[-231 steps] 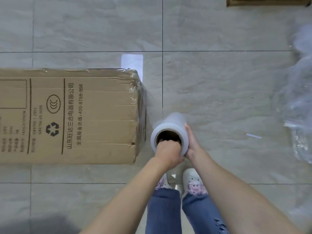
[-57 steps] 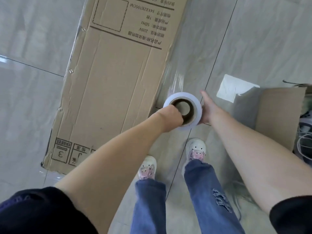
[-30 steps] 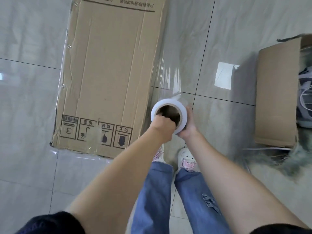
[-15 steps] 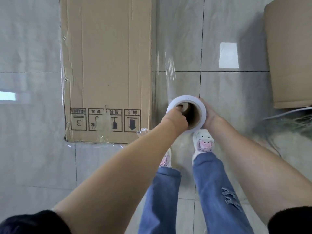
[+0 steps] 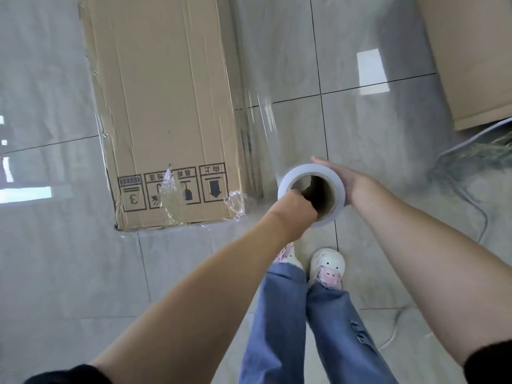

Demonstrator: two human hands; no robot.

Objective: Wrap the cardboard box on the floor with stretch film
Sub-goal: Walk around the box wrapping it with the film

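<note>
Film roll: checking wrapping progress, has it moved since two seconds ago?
Yes. The film roll has moved along the cardboard box, toward its symbol-printed end.

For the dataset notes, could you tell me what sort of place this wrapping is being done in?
Probably an indoor packing or storage room, though that is a guess. The floor is large glossy grey tile, a long cardboard box lies flat on it, and a second carton and loose cables sit nearby.

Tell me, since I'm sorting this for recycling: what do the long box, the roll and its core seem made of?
Long box: brown corrugated cardboard, matte, with creased ridges and printed handling symbols. Roll: thin clear glossy plastic film, judging by the shiny sheet stretching to the box. Core: brown and matte inside, likely cardboard tube.
</note>
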